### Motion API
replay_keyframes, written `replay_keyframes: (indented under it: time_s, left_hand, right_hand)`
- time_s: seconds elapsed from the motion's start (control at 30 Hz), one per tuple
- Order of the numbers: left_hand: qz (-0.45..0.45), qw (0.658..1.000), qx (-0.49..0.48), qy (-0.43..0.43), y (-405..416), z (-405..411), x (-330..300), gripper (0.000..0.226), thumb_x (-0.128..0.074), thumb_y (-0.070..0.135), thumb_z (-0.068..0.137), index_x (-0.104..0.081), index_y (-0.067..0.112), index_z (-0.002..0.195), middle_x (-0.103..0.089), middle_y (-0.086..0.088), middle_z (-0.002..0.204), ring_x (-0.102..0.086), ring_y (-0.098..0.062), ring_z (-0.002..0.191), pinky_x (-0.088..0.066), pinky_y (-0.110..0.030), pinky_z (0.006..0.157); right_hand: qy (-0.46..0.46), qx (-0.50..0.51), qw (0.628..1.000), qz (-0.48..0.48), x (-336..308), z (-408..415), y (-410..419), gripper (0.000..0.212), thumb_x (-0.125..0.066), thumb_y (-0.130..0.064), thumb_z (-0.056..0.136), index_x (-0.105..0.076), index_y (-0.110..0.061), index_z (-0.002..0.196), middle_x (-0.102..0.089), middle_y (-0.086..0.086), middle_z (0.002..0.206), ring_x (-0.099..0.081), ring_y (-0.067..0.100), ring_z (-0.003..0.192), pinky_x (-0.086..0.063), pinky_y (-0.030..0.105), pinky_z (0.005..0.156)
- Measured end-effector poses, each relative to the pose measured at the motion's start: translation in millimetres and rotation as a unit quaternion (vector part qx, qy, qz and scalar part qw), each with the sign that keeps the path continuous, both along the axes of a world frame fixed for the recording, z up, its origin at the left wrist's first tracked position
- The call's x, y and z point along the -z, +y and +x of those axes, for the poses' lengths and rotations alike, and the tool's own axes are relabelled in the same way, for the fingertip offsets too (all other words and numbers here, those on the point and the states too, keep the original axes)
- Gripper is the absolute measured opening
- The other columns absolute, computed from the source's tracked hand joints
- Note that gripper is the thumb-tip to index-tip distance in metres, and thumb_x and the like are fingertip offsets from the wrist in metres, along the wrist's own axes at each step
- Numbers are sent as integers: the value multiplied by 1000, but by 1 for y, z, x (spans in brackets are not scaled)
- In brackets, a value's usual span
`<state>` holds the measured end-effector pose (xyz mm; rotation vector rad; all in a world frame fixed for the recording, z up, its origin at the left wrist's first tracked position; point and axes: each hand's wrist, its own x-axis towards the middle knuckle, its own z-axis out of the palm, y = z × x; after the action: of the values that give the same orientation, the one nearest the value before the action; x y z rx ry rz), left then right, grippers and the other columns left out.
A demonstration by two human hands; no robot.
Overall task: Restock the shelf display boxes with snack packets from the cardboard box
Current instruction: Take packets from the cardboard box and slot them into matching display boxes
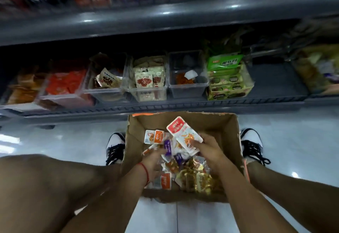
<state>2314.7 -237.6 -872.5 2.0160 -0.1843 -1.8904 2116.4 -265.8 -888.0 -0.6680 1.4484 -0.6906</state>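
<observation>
Meanwhile right grip (207,149) holds white packets (184,134) — left grip (153,159) unclear — bins (146,78) beyond box (236,141).

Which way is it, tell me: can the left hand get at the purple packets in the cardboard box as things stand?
Probably yes. The left hand is already down inside the cardboard box, right beside the purple packets, which lie on top of the pile. The right hand holds white-and-red packets off to the side.

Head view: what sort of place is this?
Most likely a shop aisle: grey shelving carries clear display bins of snack packets, and an open cardboard box of mixed packets sits on the tiled floor.
</observation>
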Motion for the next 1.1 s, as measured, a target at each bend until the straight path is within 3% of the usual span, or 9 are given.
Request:
replay_keyframes:
  time_s: [0.2, 0.3, 0.37, 0.47, 0.57, 0.77, 0.9, 1.03, 1.1]
  left_hand:
    - [-68, 964, -115, 228, 6, -13, -29, 38, -65, 32, 97, -60, 5, 124, -70, -23, 121, -66, -39, 113, -60, -54, 81]
    - [-157, 969, -101, 162, -2, -17, -44, 37, -65, 12, 97, -54, -2, 129, -70, -25, 118, -71, -38, 103, -62, -49, 67]
    - [-243, 967, -20, 68, -11, -13, -60, 31, -65, 8, 96, -59, -1, 125, -71, -24, 116, -71, -40, 103, -61, -54, 77]
    - [-361, 927, 82, -64, -29, 4, -92, 18, -74, 7, 90, -69, 14, 106, -75, -12, 105, -72, -32, 97, -61, -44, 81]
    - [-414, 885, 170, -129, -45, 19, -129, 32, -83, 10, 79, -66, 24, 102, -75, -3, 99, -71, -22, 94, -59, -45, 87]
    - [-460, 855, 234, -57, -63, 19, -197, 40, -82, -1, 79, -65, 22, 106, -74, -2, 99, -73, -9, 82, -58, -22, 63]
    - [-471, 856, 212, -32, -76, 12, -225, 38, -80, -2, 79, -69, 21, 106, -77, -10, 103, -75, -24, 94, -63, -40, 80]
    - [-498, 832, 240, -34, -93, 13, -243, 33, -78, 0, 83, -69, 8, 114, -77, -13, 104, -74, -30, 97, -60, -47, 90]
    - [-508, 817, 271, -33, -100, 13, -253, 31, -78, 4, 84, -69, 10, 114, -77, -10, 104, -75, -27, 96, -60, -47, 89]
  right_hand:
    - [-116, 54, 992, 0, -49, -10, 29, 20, -63, -10, 98, -66, -10, 117, -76, 10, 110, -73, 29, 102, -58, 42, 85]
    - [-46, 83, 995, -38, -61, -10, 39, 19, -63, -5, 97, -70, -14, 112, -77, 8, 105, -72, 32, 103, -57, 50, 93]
    - [27, 89, 992, -88, -73, -17, 36, 21, -64, -2, 95, -72, -18, 105, -78, 6, 100, -73, 29, 99, -57, 53, 94]
    - [39, 117, 985, -122, -104, -32, 24, 22, -65, 0, 94, -72, -20, 101, -78, 6, 98, -73, 29, 95, -59, 51, 90]
    - [25, 66, 984, -165, -140, -43, 13, 23, -67, -1, 93, -72, -19, 105, -78, 7, 101, -74, 27, 97, -59, 45, 87]
    - [12, -58, 976, -208, -191, -19, 7, 46, -75, 4, 84, -60, -16, 123, -75, 6, 111, -74, 22, 99, -61, 45, 86]
    - [106, -124, 951, -261, -215, 4, -2, 77, -81, -4, 82, -40, -41, 136, -72, -5, 113, -73, 9, 99, -62, 36, 85]
    - [150, -150, 929, -302, -245, 12, -20, 59, -79, -32, 86, -41, -49, 128, -74, -6, 113, -74, 7, 93, -63, 35, 81]
    - [199, -157, 909, -330, -260, 7, -31, 69, -77, -37, 87, -34, -49, 140, -71, -10, 115, -73, 4, 95, -63, 35, 80]
